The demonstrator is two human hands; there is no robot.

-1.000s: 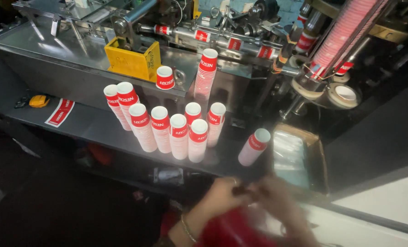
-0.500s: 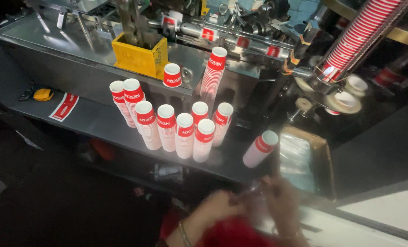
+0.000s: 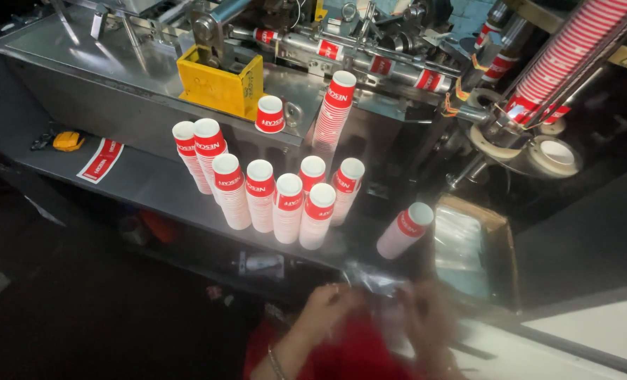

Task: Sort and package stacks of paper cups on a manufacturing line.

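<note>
Both hands (image 3: 376, 309) pinch clear bag (image 3: 373, 280), nr cup stacks (image 3: 271, 197)

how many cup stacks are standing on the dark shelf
9: eight upright in a cluster, one leaning alone at the right. Others may be hidden behind them.

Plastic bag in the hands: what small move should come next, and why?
Probably pulling the bag's mouth open. Both the left hand and right hand pinch the crumpled film, and a leaning cup stack stands just beyond on the shelf.
</note>
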